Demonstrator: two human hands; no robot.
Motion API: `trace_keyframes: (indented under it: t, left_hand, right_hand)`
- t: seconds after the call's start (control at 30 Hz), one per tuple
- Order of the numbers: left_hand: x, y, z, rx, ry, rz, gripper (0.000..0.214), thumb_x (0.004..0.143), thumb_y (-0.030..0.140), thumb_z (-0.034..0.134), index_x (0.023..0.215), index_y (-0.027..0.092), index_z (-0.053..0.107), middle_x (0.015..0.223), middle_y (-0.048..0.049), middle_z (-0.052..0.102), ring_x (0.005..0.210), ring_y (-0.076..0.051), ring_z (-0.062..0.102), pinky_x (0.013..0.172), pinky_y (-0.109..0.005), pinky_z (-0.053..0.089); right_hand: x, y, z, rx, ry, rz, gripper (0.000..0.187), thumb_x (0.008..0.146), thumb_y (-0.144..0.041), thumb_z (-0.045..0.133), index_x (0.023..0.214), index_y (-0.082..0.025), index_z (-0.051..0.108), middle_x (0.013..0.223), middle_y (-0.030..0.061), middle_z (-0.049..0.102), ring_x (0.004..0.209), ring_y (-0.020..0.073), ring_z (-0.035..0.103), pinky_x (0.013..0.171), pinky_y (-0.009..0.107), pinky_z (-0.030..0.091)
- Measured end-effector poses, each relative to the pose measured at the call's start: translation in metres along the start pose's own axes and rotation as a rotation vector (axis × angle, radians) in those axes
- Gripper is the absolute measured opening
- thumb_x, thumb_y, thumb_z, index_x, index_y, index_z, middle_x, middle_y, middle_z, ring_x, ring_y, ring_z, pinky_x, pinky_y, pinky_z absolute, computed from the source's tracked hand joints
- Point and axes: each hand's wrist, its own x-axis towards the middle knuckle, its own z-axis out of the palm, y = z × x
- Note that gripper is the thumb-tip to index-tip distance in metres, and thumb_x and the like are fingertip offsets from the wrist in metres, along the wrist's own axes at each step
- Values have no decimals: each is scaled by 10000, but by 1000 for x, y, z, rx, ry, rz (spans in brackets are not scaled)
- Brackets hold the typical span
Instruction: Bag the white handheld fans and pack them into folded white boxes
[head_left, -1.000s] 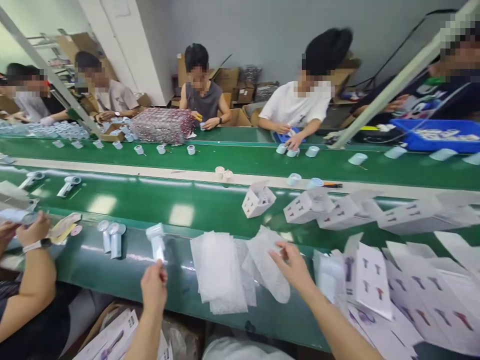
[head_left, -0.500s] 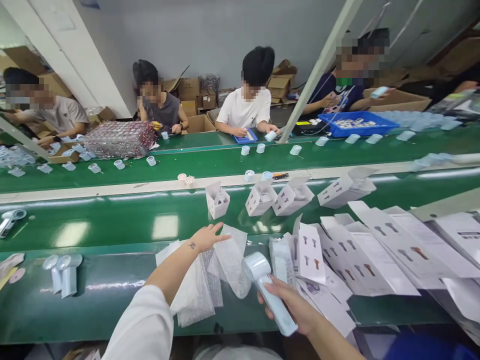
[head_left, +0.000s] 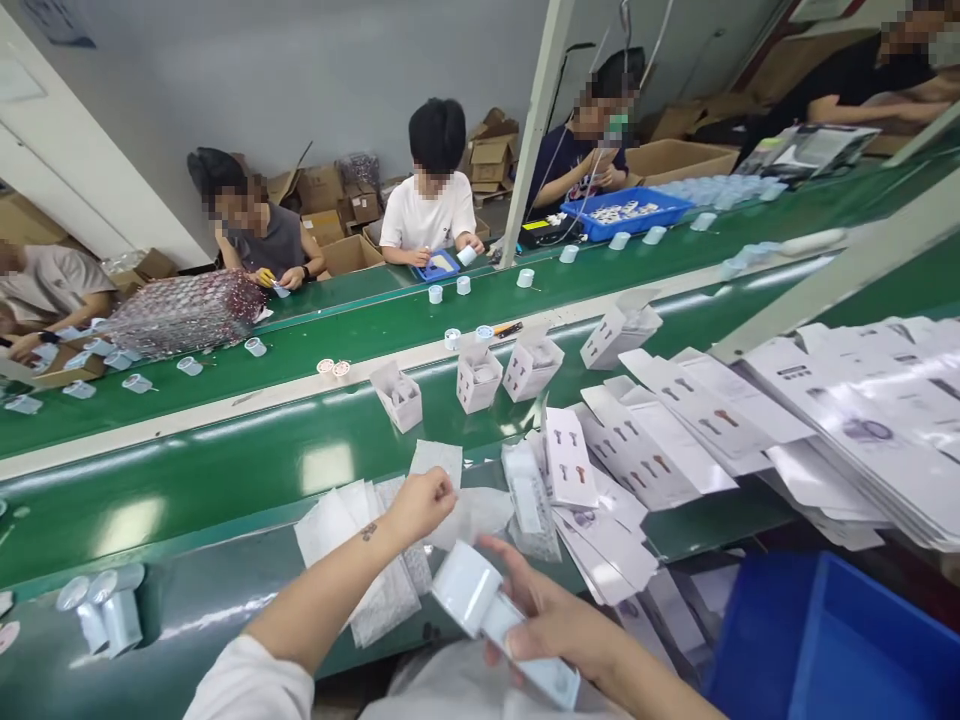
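Note:
My right hand grips a pale blue handheld fan low in the middle, its round head pointing up and left. My left hand is closed in a pinch on a thin white foam bag lying on the near green ledge. More foam bags are heaped under and left of that wrist. A bagged fan lies just right of my left hand.
Flat white printed cartons pile up on the right; folded open boxes stand on the green conveyor. Two fans lie at the left. A blue bin is at the bottom right. Several people sit across the far belt.
The view swung right. My left hand went from open above the foam bags to a pinch on one. My right hand drew the fan in closer and lower.

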Motion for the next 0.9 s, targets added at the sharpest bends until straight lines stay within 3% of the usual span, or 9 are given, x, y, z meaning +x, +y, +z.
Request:
trace_keyframes:
  t: [0.07, 0.17, 0.37, 0.47, 0.57, 0.67, 0.77, 0.9]
  left_hand:
    - [-16, 12, 4, -275, 12, -59, 149, 799, 305, 564, 837, 177, 630, 670, 11, 639, 594, -122, 561, 565, -223, 408]
    - [-33, 21, 5, -611, 5, -121, 199, 740, 359, 611, 760, 162, 639, 663, 4, 628, 577, -114, 538, 556, -226, 401]
    - [-54, 28, 2, -782, 51, -166, 307, 665, 445, 711, 694, 146, 650, 549, 40, 537, 510, -84, 442, 519, -222, 344]
    - [-62, 32, 4, -814, 53, -135, 318, 666, 447, 724, 702, 136, 669, 569, 34, 551, 526, -80, 436, 529, -219, 342]
    - [-69, 32, 3, -876, 5, -115, 353, 670, 483, 721, 721, 136, 681, 569, 30, 559, 506, -77, 420, 520, -224, 350]
    - [-80, 27, -2, -779, 30, -60, 327, 726, 467, 682, 748, 140, 693, 607, 2, 613, 539, -101, 484, 541, -232, 394]
    - [-95, 21, 0, -439, 131, 73, 234, 834, 355, 583, 776, 161, 699, 679, -26, 669, 626, -134, 574, 607, -241, 439]
    - [-108, 24, 18, -13, 255, 285, 246, 909, 230, 447, 840, 180, 678, 701, -54, 669, 655, -163, 613, 647, -267, 469]
  right_hand:
    - [2, -5, 9, -8, 98, -11, 1370, 517, -295, 928, 1467, -299, -59, 973, 26, 618, 745, 258, 715, 480, 261, 530]
    - [1, -7, 10, -16, 194, -30, 1366, 527, -313, 924, 1472, -284, -62, 973, 31, 624, 759, 270, 717, 478, 271, 536]
    - [-8, 4, 10, -108, 265, 50, 1283, 549, -301, 910, 1469, -258, 17, 865, -7, 632, 703, 238, 704, 467, 243, 514]
    - [-8, 10, 13, -73, 193, 64, 1240, 578, -267, 881, 1483, -288, 34, 880, -12, 625, 685, 219, 702, 454, 213, 478]
    - [-3, 14, 13, -24, 27, 84, 1093, 565, -228, 851, 1464, -301, 232, 949, 6, 633, 654, 192, 695, 455, 205, 474]
    - [1, 16, 14, -41, 21, 51, 928, 571, -212, 812, 1393, -274, 385, 966, 12, 634, 612, 177, 682, 433, 213, 479]
    - [1, 14, 17, -114, 179, -21, 761, 615, -230, 781, 1308, -252, 467, 1009, 28, 625, 617, 182, 688, 420, 217, 465]
    - [2, 17, 27, -160, 351, -44, 608, 648, -252, 761, 1184, -245, 474, 1094, 44, 602, 629, 184, 685, 405, 248, 486]
